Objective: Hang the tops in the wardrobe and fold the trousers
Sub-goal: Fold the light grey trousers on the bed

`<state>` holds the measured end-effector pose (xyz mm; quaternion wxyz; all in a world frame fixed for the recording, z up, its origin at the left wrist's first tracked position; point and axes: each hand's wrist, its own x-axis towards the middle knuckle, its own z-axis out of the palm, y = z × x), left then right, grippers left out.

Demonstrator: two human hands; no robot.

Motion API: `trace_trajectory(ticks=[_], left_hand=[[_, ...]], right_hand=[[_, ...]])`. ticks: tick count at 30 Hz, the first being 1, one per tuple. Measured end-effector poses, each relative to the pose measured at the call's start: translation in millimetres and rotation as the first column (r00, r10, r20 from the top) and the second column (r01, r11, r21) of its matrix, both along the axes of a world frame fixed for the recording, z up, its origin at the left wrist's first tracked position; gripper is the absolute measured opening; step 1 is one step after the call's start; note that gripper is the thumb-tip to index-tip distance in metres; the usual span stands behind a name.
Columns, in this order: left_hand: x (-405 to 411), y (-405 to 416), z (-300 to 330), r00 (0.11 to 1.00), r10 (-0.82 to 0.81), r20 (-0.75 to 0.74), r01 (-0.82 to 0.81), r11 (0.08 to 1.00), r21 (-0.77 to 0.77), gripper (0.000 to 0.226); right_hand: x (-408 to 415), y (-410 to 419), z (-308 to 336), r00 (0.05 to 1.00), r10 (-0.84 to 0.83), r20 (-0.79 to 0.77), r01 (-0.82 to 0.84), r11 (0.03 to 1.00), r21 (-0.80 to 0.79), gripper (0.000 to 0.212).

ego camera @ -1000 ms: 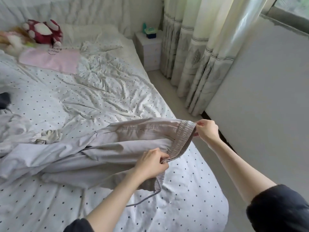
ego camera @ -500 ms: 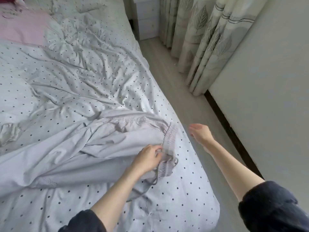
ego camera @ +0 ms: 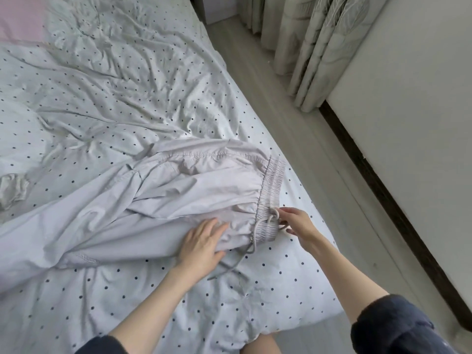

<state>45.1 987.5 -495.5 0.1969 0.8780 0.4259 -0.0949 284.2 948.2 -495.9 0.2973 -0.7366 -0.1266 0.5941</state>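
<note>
My left hand (ego camera: 204, 241) flat, fingers straight, pins trousers (ego camera: 178, 190) on bed (ego camera: 268, 290) — stops sliding. Right hand (ego camera: 296, 223) pinches drawstring (ego camera: 272, 217) at waistband (ego camera: 272, 190) — tidying before folding.

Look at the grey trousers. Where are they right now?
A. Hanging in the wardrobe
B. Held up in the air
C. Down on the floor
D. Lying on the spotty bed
D. The grey trousers lie spread on the dotted bed sheet, with the left hand resting flat on them and the right hand at the waistband drawstring.
</note>
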Motion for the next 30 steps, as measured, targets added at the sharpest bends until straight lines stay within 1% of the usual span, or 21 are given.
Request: trace_trajectory(ticks=[1, 3, 5, 6, 8, 9, 11, 12, 14, 16, 20, 22, 24, 25, 27, 28, 30], left_hand=[[1, -2, 0, 1.000, 0.015, 0.023, -0.016, 0.998, 0.054, 0.055], [7, 1, 10, 0.993, 0.092, 0.073, -0.100, 0.989, 0.107, 0.031], [15, 13, 21, 0.977, 0.178, 0.120, -0.191, 0.975, 0.114, 0.012], [18, 21, 28, 0.962, 0.231, 0.146, -0.245, 0.966, 0.087, 0.007], [25, 36, 43, 0.892, 0.381, 0.244, -0.388, 0.921, -0.021, 0.011], [27, 44, 47, 0.838, 0.456, 0.298, -0.463, 0.885, -0.052, 0.012], [29, 52, 47, 0.783, 0.526, 0.332, -0.538, 0.841, -0.065, 0.011], [30, 53, 43, 0.778, 0.546, 0.311, -0.546, 0.832, -0.098, 0.011], [29, 47, 25, 0.797, 0.567, 0.206, -0.537, 0.823, -0.186, 0.012], [26, 39, 9, 0.823, 0.550, 0.144, -0.520, 0.831, -0.199, 0.011], [23, 33, -4, 0.832, 0.511, 0.214, -0.495, 0.859, -0.127, 0.012], [22, 35, -6, 0.830, 0.509, 0.226, -0.495, 0.861, -0.118, 0.013], [22, 38, -6, 0.820, 0.518, 0.245, -0.504, 0.855, -0.119, 0.014], [22, 41, -5, 0.802, 0.536, 0.264, -0.520, 0.844, -0.132, 0.014], [21, 45, -3, 0.751, 0.580, 0.315, -0.553, 0.813, -0.181, 0.013], [18, 46, -3, 0.719, 0.604, 0.343, -0.565, 0.796, -0.218, 0.011], [10, 49, -4, 0.691, 0.611, 0.386, -0.551, 0.791, -0.266, 0.002]], right_hand=[[1, -1, 4, 0.999, -0.022, -0.024, 0.022, 1.000, 0.022, 0.018], [6, -1, 14, 0.999, 0.012, -0.033, -0.011, 1.000, 0.024, 0.015], [13, 2, 25, 0.996, 0.088, 0.035, -0.087, 0.996, -0.027, 0.015], [18, 4, 28, 0.993, 0.087, 0.081, -0.084, 0.996, -0.034, 0.013], [28, 9, 36, 0.991, 0.024, 0.133, -0.024, 1.000, 0.004, 0.006], [32, 11, 39, 0.994, -0.019, 0.108, 0.015, 0.999, 0.035, 0.006], [35, 8, 40, 0.995, -0.093, 0.021, 0.091, 0.993, 0.079, 0.011], [32, 3, 36, 0.994, -0.103, 0.017, 0.102, 0.991, 0.084, 0.013], [17, -16, 20, 0.989, -0.107, 0.103, 0.099, 0.992, 0.077, 0.014], [-5, -40, 4, 0.982, -0.106, 0.160, 0.090, 0.991, 0.102, 0.018], [-36, -74, -20, 0.989, 0.022, 0.147, -0.043, 0.989, 0.145, 0.040], [-44, -77, -26, 0.995, 0.015, 0.094, -0.032, 0.984, 0.178, 0.049], [-51, -75, -26, 0.998, -0.024, 0.051, 0.012, 0.973, 0.232, 0.056], [-55, -74, -28, 0.996, -0.061, 0.060, 0.043, 0.964, 0.264, 0.054], [-61, -76, -29, 0.990, -0.099, 0.101, 0.060, 0.940, 0.335, 0.034], [-64, -80, -32, 0.988, -0.077, 0.133, 0.025, 0.933, 0.358, 0.025], [-64, -82, -39, 0.970, 0.036, 0.241, -0.118, 0.933, 0.339, 0.020]])
